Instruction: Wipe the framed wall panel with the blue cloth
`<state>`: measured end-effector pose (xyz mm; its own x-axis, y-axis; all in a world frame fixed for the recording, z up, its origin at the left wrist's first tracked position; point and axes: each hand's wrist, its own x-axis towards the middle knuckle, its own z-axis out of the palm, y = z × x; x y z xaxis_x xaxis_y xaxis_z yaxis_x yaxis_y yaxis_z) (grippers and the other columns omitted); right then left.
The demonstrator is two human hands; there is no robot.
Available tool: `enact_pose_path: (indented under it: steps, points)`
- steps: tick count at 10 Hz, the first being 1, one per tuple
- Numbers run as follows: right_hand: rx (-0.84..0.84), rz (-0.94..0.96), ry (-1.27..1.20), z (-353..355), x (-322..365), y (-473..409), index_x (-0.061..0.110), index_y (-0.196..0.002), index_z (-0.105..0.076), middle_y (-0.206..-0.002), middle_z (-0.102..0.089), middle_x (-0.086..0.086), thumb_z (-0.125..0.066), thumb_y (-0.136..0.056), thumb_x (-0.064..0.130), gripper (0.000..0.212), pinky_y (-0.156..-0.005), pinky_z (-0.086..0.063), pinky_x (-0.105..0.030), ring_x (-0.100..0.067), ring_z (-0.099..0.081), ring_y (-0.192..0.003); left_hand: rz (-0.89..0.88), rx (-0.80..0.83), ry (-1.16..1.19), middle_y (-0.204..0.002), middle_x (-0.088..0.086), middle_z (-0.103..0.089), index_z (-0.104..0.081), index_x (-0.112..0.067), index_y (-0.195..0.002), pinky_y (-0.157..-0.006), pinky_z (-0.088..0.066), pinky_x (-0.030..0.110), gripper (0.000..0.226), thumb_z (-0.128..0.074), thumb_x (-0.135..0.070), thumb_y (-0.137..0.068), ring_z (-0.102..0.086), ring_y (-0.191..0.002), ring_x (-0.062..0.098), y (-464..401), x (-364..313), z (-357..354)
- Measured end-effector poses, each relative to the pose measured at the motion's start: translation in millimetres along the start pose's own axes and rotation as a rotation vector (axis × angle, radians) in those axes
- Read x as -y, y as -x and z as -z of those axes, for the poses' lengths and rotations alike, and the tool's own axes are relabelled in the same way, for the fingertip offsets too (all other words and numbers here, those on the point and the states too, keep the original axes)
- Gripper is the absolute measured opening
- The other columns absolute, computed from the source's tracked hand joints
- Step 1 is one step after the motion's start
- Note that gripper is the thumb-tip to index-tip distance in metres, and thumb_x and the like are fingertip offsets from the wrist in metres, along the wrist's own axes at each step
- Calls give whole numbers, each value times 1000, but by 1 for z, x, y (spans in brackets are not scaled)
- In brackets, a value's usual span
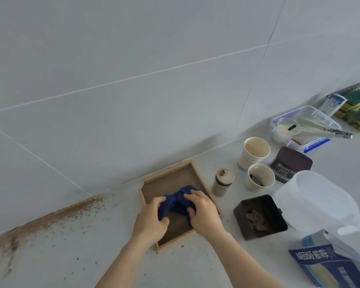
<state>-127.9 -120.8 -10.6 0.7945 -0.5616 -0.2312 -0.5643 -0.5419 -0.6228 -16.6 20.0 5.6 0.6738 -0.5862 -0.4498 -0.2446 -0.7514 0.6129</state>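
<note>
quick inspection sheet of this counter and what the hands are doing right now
surface: pale counter, brown powder spilled along the wall joint
job's things: blue cloth bunched on the wood-framed panel, which lies flat
clutter: two paper cups, cocoa tub, small jar, black container, clear box, Nestle bag
hands: left hand and right hand both grip the cloth
cables: nothing seen
surroundings: grey tiled wall

Pale counter (pixel 112 256) is pretty messy, brown powder (pixel 50 217) all along its back edge. Frame (pixel 170 171), cups (pixel 256 150), black tub (pixel 260 217) and Nestle bag (pixel 324 265) sit on it.
</note>
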Motion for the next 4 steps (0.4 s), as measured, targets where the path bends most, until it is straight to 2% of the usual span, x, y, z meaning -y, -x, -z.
enact_pose_path:
  steps: [1,2,3,4]
  points:
    - [129,42,225,-10,-11,3,25,-157,-28,-169,-20,-3,-55,-101,26,62,-125,-18,-42,-27,-13,-156,-62,-1,-168,-148,-5,-55,-37,-30,-151,-110,-47,35,67,-67,-29,-91,-54,-132,20,-1,9,-11]
    - [178,65,413,-13,-17,5,26,-161,-6,-171,0,-5,-45,-103,46,73,-125,2,-44,-28,8,-156,-96,39,-378,-165,-3,-34,-25,-29,-158,-127,-21,40,73,-58,-46,-96,-26,-154,23,1,12,-17]
    - [214,48,483,-13,-15,7,26,-160,4,-170,10,-5,-33,-102,58,77,-123,9,-48,-28,19,-154,-92,72,-538,-174,-2,-9,-10,-30,-162,-130,2,46,79,-48,-55,-98,0,-161,22,5,14,-16]
    - [261,39,551,-8,-8,9,28,-160,3,-170,13,-7,-31,-97,69,83,-125,9,-53,-29,23,-153,-142,69,-646,-174,-2,1,-6,-31,-163,-128,11,51,81,-43,-61,-98,8,-160,22,14,12,-7]
